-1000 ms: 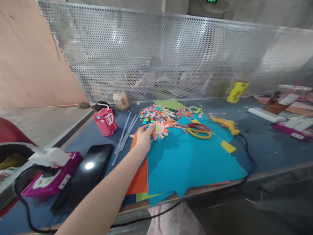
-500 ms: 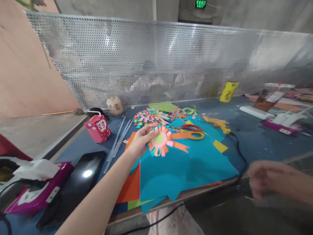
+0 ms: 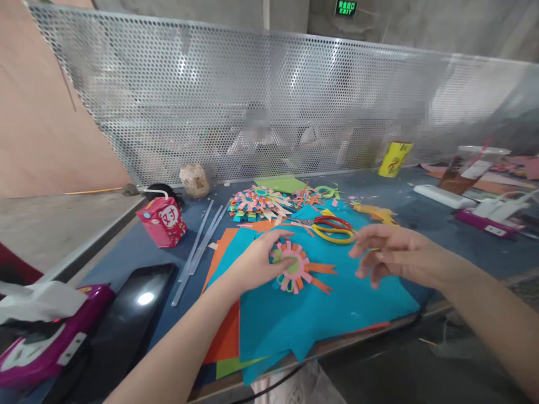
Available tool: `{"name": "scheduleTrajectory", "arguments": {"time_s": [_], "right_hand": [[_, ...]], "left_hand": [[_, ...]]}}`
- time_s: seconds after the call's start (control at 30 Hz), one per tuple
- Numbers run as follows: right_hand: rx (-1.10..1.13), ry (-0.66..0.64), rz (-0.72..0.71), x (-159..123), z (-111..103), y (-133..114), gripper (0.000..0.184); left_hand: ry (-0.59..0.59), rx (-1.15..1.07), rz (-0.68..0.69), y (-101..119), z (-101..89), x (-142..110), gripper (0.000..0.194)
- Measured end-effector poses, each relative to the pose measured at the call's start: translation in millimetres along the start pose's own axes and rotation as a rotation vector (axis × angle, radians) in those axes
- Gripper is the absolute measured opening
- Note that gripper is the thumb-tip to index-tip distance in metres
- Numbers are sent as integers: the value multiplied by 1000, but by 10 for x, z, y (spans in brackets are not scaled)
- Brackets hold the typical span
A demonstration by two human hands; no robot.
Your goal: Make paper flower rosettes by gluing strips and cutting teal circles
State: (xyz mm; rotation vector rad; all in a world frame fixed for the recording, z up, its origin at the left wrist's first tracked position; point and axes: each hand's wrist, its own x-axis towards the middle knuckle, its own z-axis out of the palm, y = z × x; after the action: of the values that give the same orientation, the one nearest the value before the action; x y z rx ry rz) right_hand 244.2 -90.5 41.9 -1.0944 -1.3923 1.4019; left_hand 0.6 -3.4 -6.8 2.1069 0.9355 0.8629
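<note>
My left hand pinches a paper rosette at its left side, the thumb across its green centre. Pink and orange loops ring the rosette, and two orange notched tails point right. Under it lies a blue paper sheet. My right hand hovers over the sheet's right part, fingers apart and curved, holding nothing. Scissors with red and yellow handles lie just beyond, between the two hands. Past my right fingers rests a yellow glue gun, partly covered by the hand.
Behind the sheet is a pile of finished rosettes. Left are clear glue sticks, a red drink carton, a black phone and a purple power strip. A perforated metal screen closes the back; a drink cup stands right.
My right hand has come up from beyond the table's front edge to over the blue sheet. My left hand has brought the rosette slightly nearer and to the right.
</note>
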Motion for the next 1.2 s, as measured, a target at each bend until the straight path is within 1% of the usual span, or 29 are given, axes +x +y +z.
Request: {"name": "scheduleTrajectory", "arguments": {"time_s": [0.07,0.1,0.13,0.17,0.2,0.27,0.3,0.33,0.4,0.47,0.53,0.6,0.67,0.73,0.8,0.83,0.9,0.93,0.97,1.0,1.03,1.07,1.13,1.2], "right_hand": [[38,-93,-5,3,-7,-37,27],[46,-97,-25,-3,-10,-51,28],[42,-80,-51,-11,-15,-61,30],[30,-67,-73,-21,-24,-67,32],[11,-86,-79,-29,-41,-71,33],[-48,-166,-64,-42,-95,-77,31],[-87,-210,-53,-48,-130,-81,30],[-127,-244,-48,-55,-163,-87,30],[-183,-251,-46,-78,-215,-103,29],[-170,-213,-45,-117,-241,-123,27],[-127,-170,-39,-166,-261,-150,26],[-140,-132,-66,-220,-299,-193,25],[-249,-41,-164,-270,-359,-270,23],[-392,85,-330,-309,-425,-389,18],[-520,227,-477,-328,-472,-538,17],[-600,325,-513,-327,-487,-615,16],[-856,627,-552,-301,-507,-755,17],[-1031,790,-538,-279,-520,-813,19],[-1226,944,-504,-254,-538,-861,22],[-1422,1057,-454,-229,-565,-899,25],[-1556,1120,-397,-208,-598,-929,26],[-1627,1131,-350,-194,-637,-950,25],[-1612,1088,-295,-186,-715,-968,22],[-1567,1061,-216,-201,-773,-959,20]], "left_hand": [[89,215,64,14,8,-10,40],[117,261,84,48,19,-19,39],[121,256,95,99,38,-31,37],[121,197,102,165,66,-45,35],[95,94,97,241,103,-58,34],[-42,-196,10,398,202,-77,38],[-84,-321,-22,468,257,-77,44],[-108,-389,-44,528,310,-71,48],[-124,-472,-82,621,397,-35,52],[-136,-511,-105,691,445,21,53],[-141,-511,-126,755,466,79,51],[-138,-476,-121,818,491,121,48],[-152,-426,-77,879,553,136,46],[-231,-364,-9,942,677,123,48],[-394,-246,71,1021,855,97,54],[-495,-160,126,1070,955,86,56],[-695,-44,303,1186,1146,83,51],[-774,-17,388,1249,1228,96,48],[-825,31,429,1311,1297,118,46],[-861,93,445,1368,1351,150,42],[-900,166,452,1418,1393,188,40],[-935,237,460,1458,1423,231,38],[-998,330,521,1509,1462,317,35],[-1011,318,587,1528,1485,391,31]]}}
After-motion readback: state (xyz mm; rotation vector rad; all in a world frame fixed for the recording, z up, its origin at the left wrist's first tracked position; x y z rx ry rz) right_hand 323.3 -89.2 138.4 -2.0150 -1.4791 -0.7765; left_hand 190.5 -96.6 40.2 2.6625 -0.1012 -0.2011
